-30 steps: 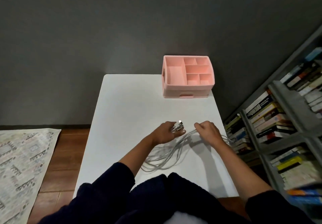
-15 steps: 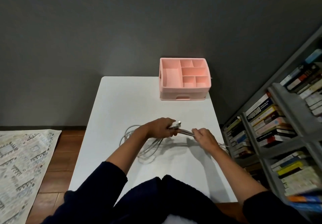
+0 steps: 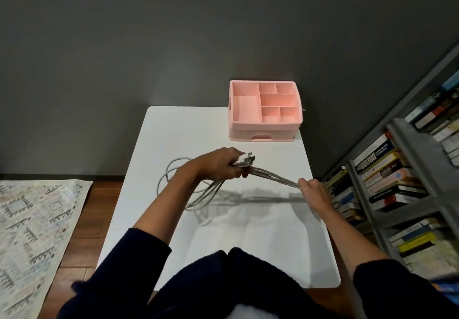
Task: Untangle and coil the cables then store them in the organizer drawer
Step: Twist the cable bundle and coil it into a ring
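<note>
In front of the organizer (image 3: 265,130), your left hand (image 3: 218,164) grips the plug ends (image 3: 244,161), your right hand (image 3: 312,190) pinches the cables (image 3: 273,176) taut: untangling step; next, isolate one cable.

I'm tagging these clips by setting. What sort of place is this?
Probably a room in a home, perhaps a study: a packed bookshelf stands at the right, a patterned rug lies on the wooden floor, and a small white table bears a pink organizer.

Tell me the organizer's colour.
The organizer is pink; the head view shows it.
</note>
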